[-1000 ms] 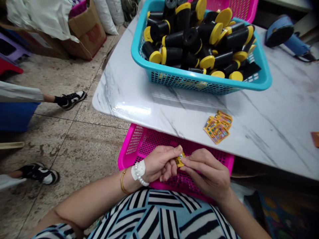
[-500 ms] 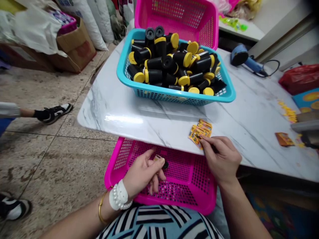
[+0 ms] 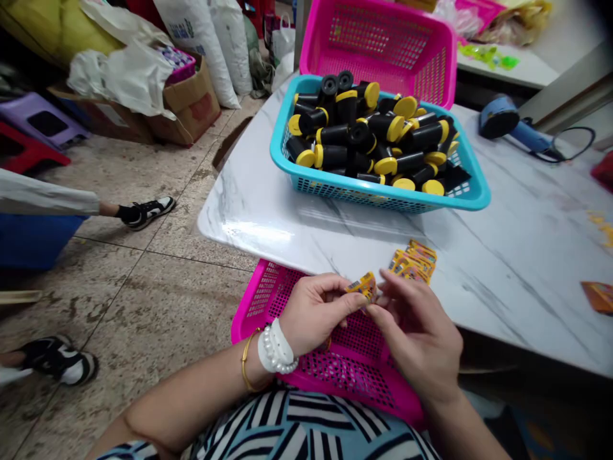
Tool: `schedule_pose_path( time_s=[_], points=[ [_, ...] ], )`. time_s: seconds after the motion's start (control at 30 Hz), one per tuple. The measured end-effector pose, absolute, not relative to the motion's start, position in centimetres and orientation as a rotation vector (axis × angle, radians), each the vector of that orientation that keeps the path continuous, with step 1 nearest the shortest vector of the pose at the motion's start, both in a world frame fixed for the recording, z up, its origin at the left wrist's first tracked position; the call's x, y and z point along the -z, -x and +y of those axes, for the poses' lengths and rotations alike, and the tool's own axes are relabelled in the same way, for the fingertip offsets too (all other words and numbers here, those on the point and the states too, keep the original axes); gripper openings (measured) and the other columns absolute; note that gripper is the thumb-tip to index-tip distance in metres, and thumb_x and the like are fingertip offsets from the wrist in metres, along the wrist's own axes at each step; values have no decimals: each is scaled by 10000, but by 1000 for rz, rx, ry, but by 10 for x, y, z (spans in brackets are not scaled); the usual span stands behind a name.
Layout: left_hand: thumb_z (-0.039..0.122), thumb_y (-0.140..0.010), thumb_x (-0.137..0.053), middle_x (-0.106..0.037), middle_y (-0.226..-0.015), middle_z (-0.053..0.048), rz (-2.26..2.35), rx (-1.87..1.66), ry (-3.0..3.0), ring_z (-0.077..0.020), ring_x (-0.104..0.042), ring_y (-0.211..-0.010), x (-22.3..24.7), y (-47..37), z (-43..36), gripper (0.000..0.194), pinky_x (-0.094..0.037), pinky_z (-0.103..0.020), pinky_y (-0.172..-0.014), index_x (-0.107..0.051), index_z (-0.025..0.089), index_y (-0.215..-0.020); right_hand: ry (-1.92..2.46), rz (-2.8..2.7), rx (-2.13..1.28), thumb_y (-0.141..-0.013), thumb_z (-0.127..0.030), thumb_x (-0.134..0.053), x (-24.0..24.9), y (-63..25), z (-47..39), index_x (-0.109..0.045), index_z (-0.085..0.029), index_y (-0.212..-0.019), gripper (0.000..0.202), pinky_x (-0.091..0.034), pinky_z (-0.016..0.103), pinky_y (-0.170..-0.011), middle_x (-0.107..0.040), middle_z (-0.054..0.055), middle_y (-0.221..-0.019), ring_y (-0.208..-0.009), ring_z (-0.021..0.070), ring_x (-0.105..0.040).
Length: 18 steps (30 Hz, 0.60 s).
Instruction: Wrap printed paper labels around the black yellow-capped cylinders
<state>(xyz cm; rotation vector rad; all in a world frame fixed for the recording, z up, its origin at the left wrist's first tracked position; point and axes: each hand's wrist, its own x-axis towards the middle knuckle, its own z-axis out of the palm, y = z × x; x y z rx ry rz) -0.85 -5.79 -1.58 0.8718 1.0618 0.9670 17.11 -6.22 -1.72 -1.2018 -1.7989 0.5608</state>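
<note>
My left hand (image 3: 313, 314), a white band, pearl bracelet and gold bangle at its wrist, pinches a small orange printed label (image 3: 363, 285). Against the label's right edge, my right hand (image 3: 421, 335) is closed with thumb and fingers; its exact hold is partly hidden. Just beyond the right fingertips, a small pile of similar orange labels (image 3: 416, 262) lies at the table edge. Below both hands a pink basket (image 3: 249, 313) rests at my lap. A bit of orange shows under my left palm, too covered to make out.
On the marbled table (image 3: 239, 211) stands a blue basket (image 3: 383, 198) heaped with black cylinders with yellow caps (image 3: 335, 156). Behind it is another pink basket (image 3: 378, 38). A blue corded tool (image 3: 517, 124) lies right. A person's shoe (image 3: 151, 211) and a carton (image 3: 194, 102) are left.
My left hand has risen from inside the lap basket toward the table edge. My right hand has left the label pile and met it at one label. The view has swung left.
</note>
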Motion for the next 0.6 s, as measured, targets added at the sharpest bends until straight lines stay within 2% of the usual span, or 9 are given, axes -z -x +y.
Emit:
schedule_pose_path(
  time_s=[0.07, 0.13, 0.2, 0.27, 0.4, 0.6],
  points=[
    [351, -850, -690, -520, -521, 49, 1053, -888, -904, -69, -433, -460, 16, 15, -59, 227, -335, -191, -463, -702, 156, -735, 1258, -1651, -1001, -912, -338, -723, 16, -173, -57, -688, -217, -1299, 407, -609, 274, -658, -761, 86, -990, -792, 172, -724],
    [338, -855, -688, -551, -557, 31, 1053, -827, -971, -72, -440, -483, 16, 20, -60, 228, -342, -192, -472, -719, 155, -722, 1280, -1551, -1311, -905, -409, -719, 13, -173, -55, -766, -176, -1047, 276, -567, 236, -534, -732, 45, -745, -608, 146, -678],
    [346, -862, -680, -580, -600, 14, 1082, -820, -998, -74, -452, -494, 15, 21, -62, 239, -346, -191, -468, -717, 154, -724, 1345, -1492, -1350, -871, -419, -752, 11, -168, -55, -726, -164, -764, 278, -457, 187, -411, -611, -15, -542, -437, 91, -535],
    [368, -873, -669, -571, -604, 21, 1142, -896, -947, -69, -439, -474, 14, 20, -63, 235, -329, -187, -445, -698, 158, -770, 1420, -1412, -1201, -858, -415, -762, 11, -162, -58, -657, -167, -647, 342, -372, 168, -361, -538, -42, -475, -381, 63, -438],
    [397, -862, -685, -532, -559, 38, 1204, -1041, -858, -69, -427, -455, 7, 15, -71, 247, -324, -183, -423, -657, 169, -774, 1480, -1304, -1035, -886, -429, -737, 16, -154, -64, -677, -175, -661, 345, -369, 170, -347, -550, -40, -453, -354, 70, -459],
    [397, -843, -697, -557, -543, 26, 1214, -1087, -807, -73, -431, -428, 1, 11, -77, 249, -335, -194, -400, -735, 151, -840, 1425, -1360, -906, -909, -402, -721, 18, -154, -65, -738, -178, -735, 285, -406, 192, -354, -588, -30, -461, -351, 91, -492]
  ],
)
